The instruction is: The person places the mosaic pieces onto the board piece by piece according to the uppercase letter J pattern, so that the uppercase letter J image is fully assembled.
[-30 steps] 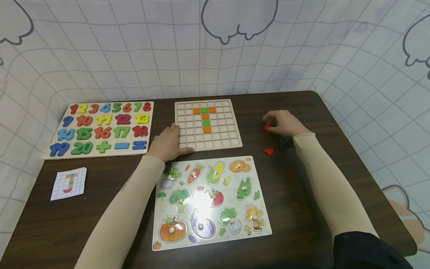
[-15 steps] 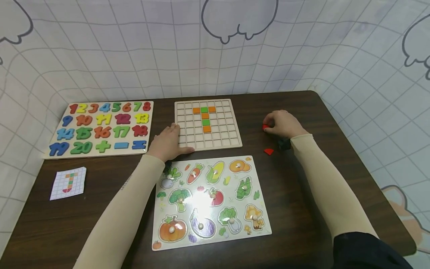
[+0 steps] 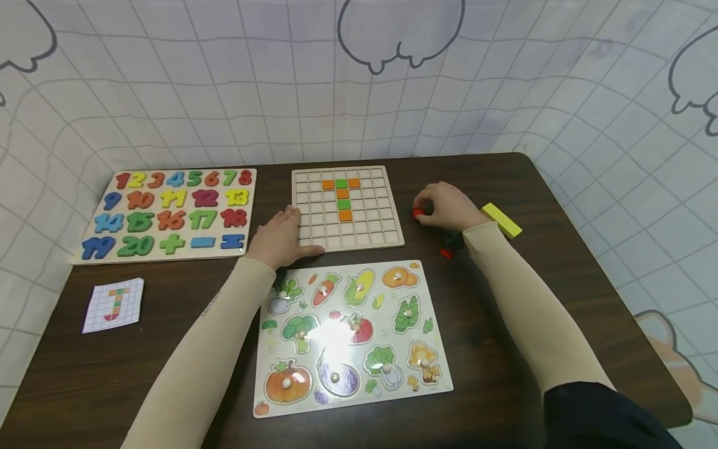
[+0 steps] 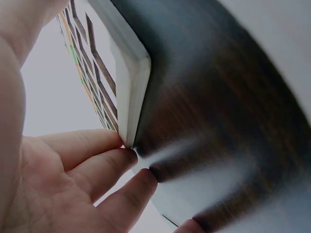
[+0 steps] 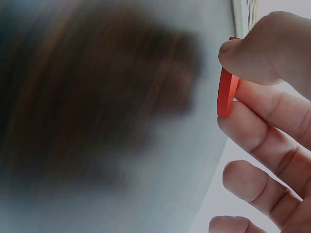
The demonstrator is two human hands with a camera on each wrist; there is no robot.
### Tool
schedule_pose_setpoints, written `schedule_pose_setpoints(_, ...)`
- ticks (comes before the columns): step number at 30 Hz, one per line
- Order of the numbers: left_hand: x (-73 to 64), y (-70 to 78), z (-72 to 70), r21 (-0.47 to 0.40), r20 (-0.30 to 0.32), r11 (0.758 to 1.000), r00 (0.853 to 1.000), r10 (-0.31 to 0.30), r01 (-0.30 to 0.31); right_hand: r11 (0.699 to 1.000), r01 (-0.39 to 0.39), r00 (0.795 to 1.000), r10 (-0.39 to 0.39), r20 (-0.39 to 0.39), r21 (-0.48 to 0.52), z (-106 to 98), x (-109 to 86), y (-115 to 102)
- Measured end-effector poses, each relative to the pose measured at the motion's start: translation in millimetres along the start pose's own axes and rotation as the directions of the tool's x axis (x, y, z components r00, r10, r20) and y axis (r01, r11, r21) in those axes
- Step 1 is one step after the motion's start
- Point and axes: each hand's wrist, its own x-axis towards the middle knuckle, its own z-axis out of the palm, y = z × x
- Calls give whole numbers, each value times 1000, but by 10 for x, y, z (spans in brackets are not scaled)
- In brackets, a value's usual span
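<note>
My right hand [image 3: 449, 206] pinches a small red flat piece [image 5: 226, 94] between thumb and fingertips, a little right of the wooden grid board [image 3: 373, 232]. Orange and green tiles [image 3: 343, 204] form a T-like figure in the board's cells. At the board's near left corner lies my left hand [image 3: 280, 238], its fingers fairly straight against the left edge and its thumb along the near edge. In the left wrist view, fingertips touch the board's side [image 4: 138, 92]. A second red piece [image 3: 446, 253] lies on the table, partly hidden by my right wrist.
A vegetable puzzle board [image 3: 392, 390] lies in front of the grid board. To the left stand a number puzzle board [image 3: 185, 259] and a card [image 3: 131, 299] with a coloured grid pattern. A yellow block [image 3: 502, 220] lies beside my right forearm.
My right hand has picked up the red piece and moved left with it toward the grid board. The yellow block, hidden before, now shows behind the right forearm. My left hand stays put.
</note>
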Motion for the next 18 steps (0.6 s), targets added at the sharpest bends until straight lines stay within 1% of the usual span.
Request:
schedule_pose_setpoints(7, 18, -8, 9, -5, 2, 1000, 1000, 6, -6, 997, 67, 998, -67, -7, 24, 76, 181, -334)
schedule_pose_setpoints(11, 18, -15, 9, -5, -1, 1000, 1000, 4, -4, 995, 96, 995, -96, 3, 35, 145, 300, -508)
schedule_pose_setpoints(18, 27, -28, 15, 0, -1, 1000, 1000, -2, 2, 988, 153, 988, -153, 18, 26, 262, 496, -784)
